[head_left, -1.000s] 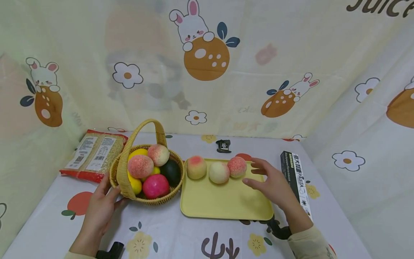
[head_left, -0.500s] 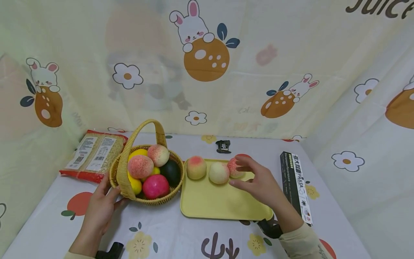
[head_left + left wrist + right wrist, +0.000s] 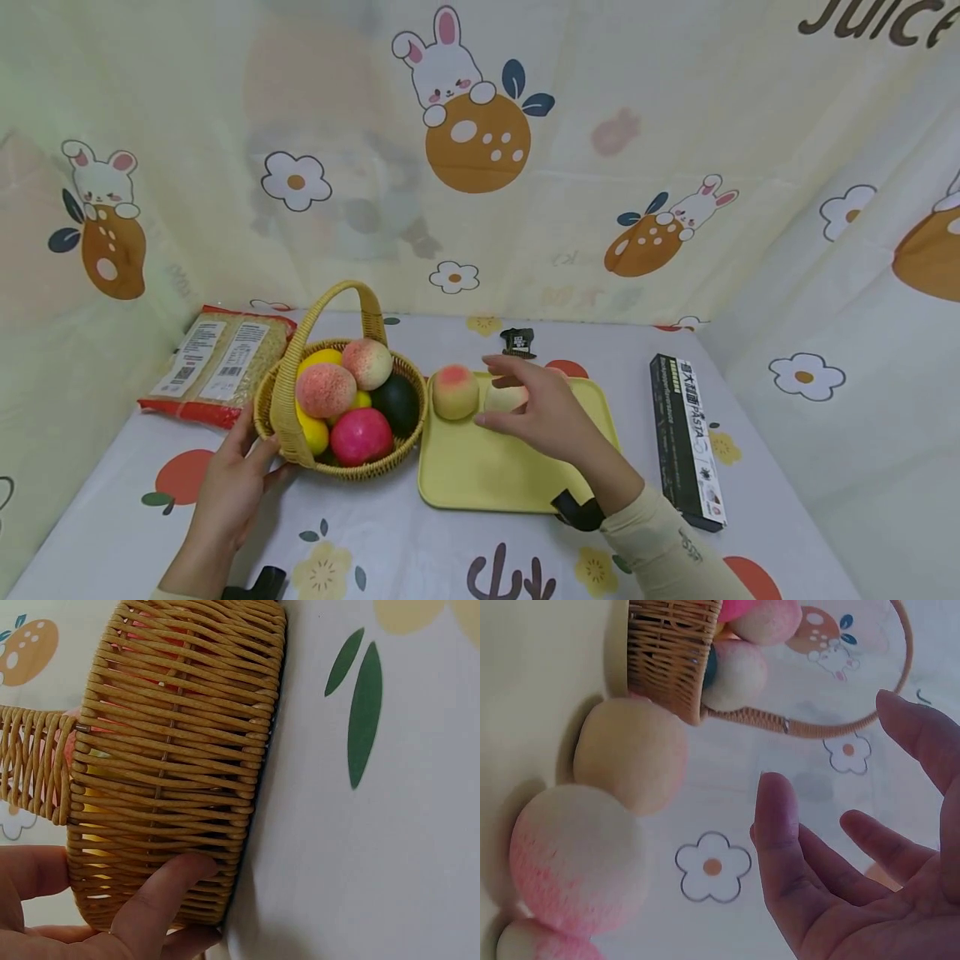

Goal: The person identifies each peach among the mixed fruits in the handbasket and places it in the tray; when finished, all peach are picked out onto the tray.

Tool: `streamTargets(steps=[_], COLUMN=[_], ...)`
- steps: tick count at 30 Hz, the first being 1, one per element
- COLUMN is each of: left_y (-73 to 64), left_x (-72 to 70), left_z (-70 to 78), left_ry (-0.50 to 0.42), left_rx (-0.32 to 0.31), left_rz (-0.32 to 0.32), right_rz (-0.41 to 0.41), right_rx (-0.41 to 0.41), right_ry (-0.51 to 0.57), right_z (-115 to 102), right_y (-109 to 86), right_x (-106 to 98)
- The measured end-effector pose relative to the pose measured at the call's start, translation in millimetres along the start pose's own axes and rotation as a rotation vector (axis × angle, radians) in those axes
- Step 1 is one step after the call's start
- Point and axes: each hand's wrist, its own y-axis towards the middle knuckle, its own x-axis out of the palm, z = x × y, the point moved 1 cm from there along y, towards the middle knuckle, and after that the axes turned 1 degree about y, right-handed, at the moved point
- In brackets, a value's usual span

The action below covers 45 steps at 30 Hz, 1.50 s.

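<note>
My left hand [image 3: 238,483] holds the near left side of a wicker basket [image 3: 360,469]; the left wrist view shows the thumb [image 3: 169,892] along its woven wall. Inside the basket lie peaches [image 3: 326,388], a dark pink round fruit [image 3: 362,435], a dark green fruit [image 3: 395,404] and yellow fruit [image 3: 313,432]. Over the yellow tray [image 3: 495,483], my right hand [image 3: 551,417] hovers with fingers spread and nothing in it. Three peaches rest on the tray: one [image 3: 455,392] at the left, a pale one [image 3: 581,859] partly behind the hand, and a pink one [image 3: 547,943] mostly hidden.
A red-edged bag of grain [image 3: 221,364] lies behind the basket at the left. A black and white pasta box [image 3: 688,442] is right of the tray. Behind the tray sits a small black packet [image 3: 517,342]. A printed curtain [image 3: 480,225] closes off the back.
My right hand has moved left over the tray, from the right-hand peach toward the middle and left ones. The left hand and basket have stayed in place.
</note>
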Motion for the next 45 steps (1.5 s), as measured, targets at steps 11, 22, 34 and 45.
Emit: streamTargets(steps=[11, 22, 34, 45], left_y=[0.2, 0.4, 0.5, 0.4], left_x=[-0.1, -1.8, -2.0, -2.2], left_z=[-0.1, 1.0, 3.4, 2.5], left_ry=[0.004, 0.000, 0.007, 0.018], left_rx=[0.000, -0.010, -0.021, -0.022], left_rz=[-0.011, -0.008, -0.010, -0.010], right_rz=[-0.156, -0.269, -0.276, -0.292], right_rx=[-0.036, -0.108, -0.109, -0.172], right_ry=[-0.095, -0.105, -0.151, -0.264], right_z=[-21, -44, -67, -84], right_y=[40.1, 70.4, 96.6, 110.5], right_x=[30, 64, 89, 114])
